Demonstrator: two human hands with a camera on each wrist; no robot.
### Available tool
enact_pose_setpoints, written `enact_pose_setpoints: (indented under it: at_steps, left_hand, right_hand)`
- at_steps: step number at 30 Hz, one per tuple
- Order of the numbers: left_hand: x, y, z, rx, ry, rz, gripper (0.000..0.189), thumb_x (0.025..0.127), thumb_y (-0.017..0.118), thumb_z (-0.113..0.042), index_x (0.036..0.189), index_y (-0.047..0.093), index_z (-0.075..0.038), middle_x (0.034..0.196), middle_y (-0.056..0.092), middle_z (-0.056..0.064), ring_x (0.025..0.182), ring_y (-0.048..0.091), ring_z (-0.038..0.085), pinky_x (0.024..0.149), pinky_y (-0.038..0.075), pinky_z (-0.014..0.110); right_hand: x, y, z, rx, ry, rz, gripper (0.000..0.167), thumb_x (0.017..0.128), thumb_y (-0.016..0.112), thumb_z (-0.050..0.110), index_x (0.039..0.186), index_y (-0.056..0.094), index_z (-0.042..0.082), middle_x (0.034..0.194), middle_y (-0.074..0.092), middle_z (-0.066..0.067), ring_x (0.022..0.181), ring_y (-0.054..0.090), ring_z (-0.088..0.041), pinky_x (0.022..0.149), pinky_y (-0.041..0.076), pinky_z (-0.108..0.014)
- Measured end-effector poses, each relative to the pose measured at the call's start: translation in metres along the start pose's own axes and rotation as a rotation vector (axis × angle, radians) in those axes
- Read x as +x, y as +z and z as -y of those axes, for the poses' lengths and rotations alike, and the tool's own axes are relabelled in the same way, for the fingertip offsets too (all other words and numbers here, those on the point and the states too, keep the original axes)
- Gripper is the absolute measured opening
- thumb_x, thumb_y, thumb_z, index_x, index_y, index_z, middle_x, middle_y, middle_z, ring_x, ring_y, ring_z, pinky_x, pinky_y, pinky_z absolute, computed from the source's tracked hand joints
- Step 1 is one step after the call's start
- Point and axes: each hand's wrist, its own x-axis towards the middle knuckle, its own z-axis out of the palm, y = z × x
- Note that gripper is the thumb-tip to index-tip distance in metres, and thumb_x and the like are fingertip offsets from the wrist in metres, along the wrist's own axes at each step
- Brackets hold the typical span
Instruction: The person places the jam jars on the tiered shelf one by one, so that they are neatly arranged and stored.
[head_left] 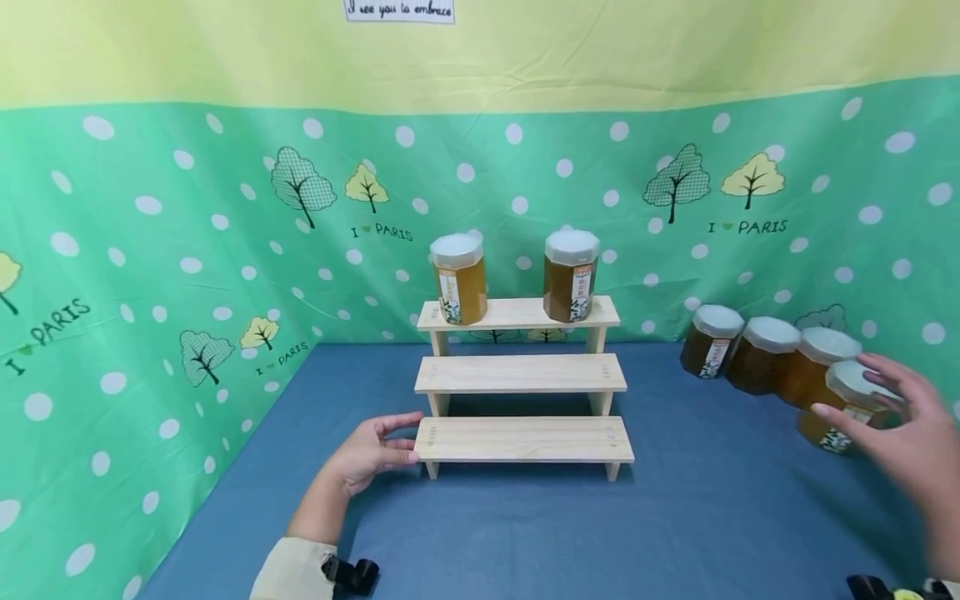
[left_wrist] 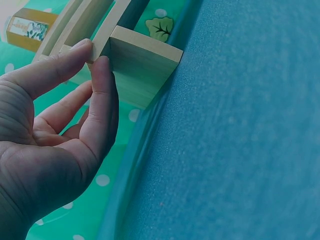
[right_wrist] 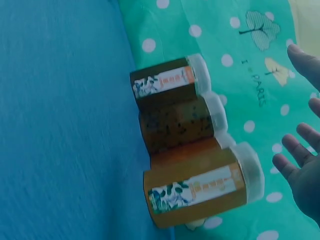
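A three-tier wooden display stand (head_left: 525, 439) is at the middle of the table. My left hand (head_left: 367, 454) pinches the left end of its lowest board between thumb and fingers, as the left wrist view shows closely. On the top tier stand two white-lidded honey-coloured jars, a lighter one (head_left: 472, 292) at left and a darker one (head_left: 558, 287) at right. My right hand (head_left: 907, 429) hovers at the nearest jar (right_wrist: 200, 190) of a row at the right, thumb and fingers spread around its lid in the head view. In the right wrist view a gap separates hand and jar.
Behind the nearest jar, more amber and brown jars (head_left: 757, 358) stand close together in a slanting row by the back cloth. A blue cloth (head_left: 510, 533) covers the table. Green dotted fabric (head_left: 247, 208) hangs at the back and left.
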Motion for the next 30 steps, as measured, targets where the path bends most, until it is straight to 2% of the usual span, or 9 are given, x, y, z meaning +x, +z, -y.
enact_pose_setpoints:
  at_steps: [3,7,10,12,14,19,24,26,30]
  left_hand:
    - [0.0,-0.001,0.001,-0.008,0.001,0.004,0.077,0.081,0.075,0.004,0.146,0.034,0.009,0.123,0.061,0.027,0.096,0.069,0.023,0.082,0.057,0.037]
    - [0.0,-0.001,0.002,-0.013,0.002,0.005,0.077,0.08,0.075,0.005,0.146,0.034,0.009,0.12,0.062,0.026,0.095,0.069,0.023,0.081,0.057,0.037]
    - [0.0,-0.001,0.003,-0.013,0.004,0.007,0.077,0.08,0.075,0.005,0.146,0.034,0.009,0.119,0.063,0.025,0.095,0.069,0.023,0.081,0.057,0.037]
    - [0.001,-0.002,0.003,-0.013,0.006,0.009,0.078,0.08,0.075,0.005,0.146,0.034,0.009,0.118,0.064,0.024,0.094,0.069,0.023,0.081,0.057,0.037]
    - [0.001,-0.001,0.002,-0.013,0.008,0.01,0.078,0.08,0.075,0.005,0.146,0.034,0.01,0.118,0.064,0.024,0.094,0.069,0.023,0.081,0.057,0.037]
    - [0.0,-0.001,0.002,-0.013,0.011,0.011,0.078,0.08,0.075,0.006,0.146,0.034,0.01,0.119,0.063,0.025,0.094,0.069,0.023,0.081,0.057,0.038]
    - [0.0,-0.001,0.002,-0.011,0.011,0.013,0.077,0.08,0.075,0.005,0.146,0.034,0.009,0.121,0.062,0.026,0.095,0.069,0.023,0.082,0.057,0.038]
    - [0.0,-0.001,0.002,-0.01,0.012,0.015,0.077,0.08,0.075,0.005,0.146,0.034,0.009,0.121,0.061,0.027,0.095,0.069,0.023,0.082,0.057,0.038]
    - [-0.001,-0.001,0.001,-0.005,0.016,0.015,0.077,0.08,0.076,0.004,0.146,0.034,0.01,0.122,0.061,0.027,0.095,0.069,0.023,0.082,0.057,0.038]
  right_hand:
    - [0.0,-0.002,-0.006,0.003,-0.018,-0.025,0.075,0.086,0.072,0.007,0.151,0.035,0.009,0.158,0.027,-0.004,0.142,0.025,-0.009,0.111,0.018,-0.017]
    - [0.001,-0.006,-0.012,-0.039,-0.008,-0.046,0.077,0.085,0.073,0.007,0.151,0.034,0.005,0.157,0.027,-0.013,0.144,0.025,-0.022,0.113,0.017,-0.02]
    - [0.002,-0.009,-0.016,-0.065,0.013,-0.029,0.083,0.083,0.076,0.008,0.152,0.03,0.002,0.156,0.026,-0.022,0.142,0.024,-0.039,0.118,0.02,-0.041]
    - [0.003,-0.011,-0.02,-0.075,0.03,-0.006,0.087,0.081,0.077,0.009,0.152,0.027,0.001,0.155,0.023,-0.027,0.139,0.023,-0.048,0.114,0.019,-0.057]
    - [0.004,-0.012,-0.025,-0.091,0.046,0.015,0.091,0.081,0.078,0.012,0.153,0.025,-0.001,0.155,0.02,-0.03,0.137,0.021,-0.054,0.109,0.018,-0.066]
    - [0.006,-0.014,-0.036,-0.141,0.062,0.02,0.094,0.081,0.079,0.02,0.152,0.023,-0.004,0.154,0.017,-0.033,0.135,0.021,-0.057,0.106,0.019,-0.07]
    - [0.01,-0.012,-0.054,-0.14,0.061,0.028,0.094,0.081,0.079,0.018,0.152,0.021,-0.004,0.154,0.016,-0.033,0.134,0.021,-0.059,0.104,0.02,-0.072]
    - [0.013,-0.01,-0.066,-0.13,0.064,0.038,0.095,0.081,0.079,0.017,0.153,0.02,-0.001,0.155,0.017,-0.033,0.133,0.021,-0.06,0.101,0.022,-0.073]
    - [0.018,-0.002,-0.094,-0.114,0.099,0.042,0.096,0.084,0.077,0.019,0.157,0.016,0.01,0.157,0.015,-0.027,0.135,0.02,-0.058,0.099,0.024,-0.072]
